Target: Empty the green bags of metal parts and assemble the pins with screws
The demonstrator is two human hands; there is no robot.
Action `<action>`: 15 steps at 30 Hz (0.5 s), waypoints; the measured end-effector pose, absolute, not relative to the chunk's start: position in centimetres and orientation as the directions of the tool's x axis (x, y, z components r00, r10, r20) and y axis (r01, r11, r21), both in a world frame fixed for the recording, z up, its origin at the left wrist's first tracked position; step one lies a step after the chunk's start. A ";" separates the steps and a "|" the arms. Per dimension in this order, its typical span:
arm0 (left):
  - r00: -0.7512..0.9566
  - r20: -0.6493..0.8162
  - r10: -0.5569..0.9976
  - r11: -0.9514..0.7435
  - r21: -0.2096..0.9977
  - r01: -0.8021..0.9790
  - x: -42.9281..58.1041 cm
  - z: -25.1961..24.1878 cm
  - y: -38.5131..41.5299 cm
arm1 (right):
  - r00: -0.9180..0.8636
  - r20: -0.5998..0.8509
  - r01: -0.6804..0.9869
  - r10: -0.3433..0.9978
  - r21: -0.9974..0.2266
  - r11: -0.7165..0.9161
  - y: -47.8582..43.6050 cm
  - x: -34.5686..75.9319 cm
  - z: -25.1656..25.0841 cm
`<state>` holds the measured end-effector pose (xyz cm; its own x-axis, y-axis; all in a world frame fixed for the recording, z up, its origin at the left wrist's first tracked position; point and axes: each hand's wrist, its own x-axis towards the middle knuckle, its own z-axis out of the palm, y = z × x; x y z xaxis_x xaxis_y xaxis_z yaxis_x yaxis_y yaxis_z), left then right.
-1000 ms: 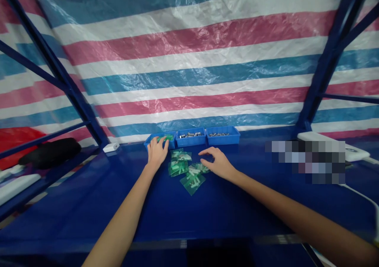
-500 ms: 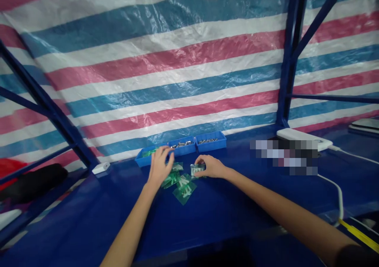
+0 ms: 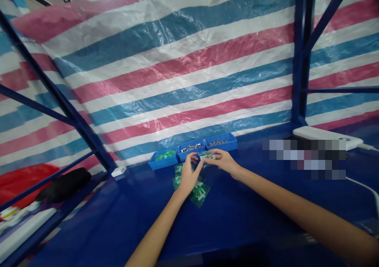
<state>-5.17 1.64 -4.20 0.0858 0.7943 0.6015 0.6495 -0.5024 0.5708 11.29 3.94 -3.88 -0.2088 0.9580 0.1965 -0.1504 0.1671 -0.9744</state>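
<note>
My right hand (image 3: 225, 163) pinches a small clear plastic bag (image 3: 207, 155) with small parts inside, lifted just in front of the blue bins. At the bag's left end is my left hand (image 3: 188, 175), thumb and fingers curved and apart. Its thumb tip is at the bag's lower edge; whether it touches is unclear. Under and beside my left hand, several greenish bags (image 3: 199, 194) with pale parts lie on the blue tabletop (image 3: 237, 219), partly hidden by that hand.
Behind the hands stand a blue bin (image 3: 162, 163) with green pieces, a middle bin (image 3: 189, 156) and a right bin (image 3: 232, 143) with metal parts. A white adapter (image 3: 119, 171) sits left. A white device (image 3: 328, 136) lies right. Blue posts (image 3: 300, 61) frame a striped sheet.
The right hand has raised the small bag from the pile toward the bins. My left hand has come across to the bag. The view has shifted, showing more at the left.
</note>
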 end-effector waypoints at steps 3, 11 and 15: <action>0.005 0.611 0.792 -0.500 0.644 0.579 -4.9 -4.0 1.8 | -0.258 0.237 -0.153 0.936 -0.967 0.203 3.2 11.0 -3.4; -0.018 0.655 0.755 -0.530 0.626 0.572 -4.4 -3.5 1.5 | -0.129 0.309 -0.140 0.942 -0.946 0.291 3.7 11.2 -3.7; 0.015 0.632 0.775 -0.534 0.641 0.551 -4.3 -3.4 1.2 | -0.113 0.318 -0.172 0.941 -0.939 0.297 3.9 11.2 -3.6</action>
<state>-4.28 1.17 -3.37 0.0153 0.7745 0.6324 0.5514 -0.5341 0.6408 11.24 3.91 -3.61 -0.1132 0.9412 0.3183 -0.1721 0.2969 -0.9393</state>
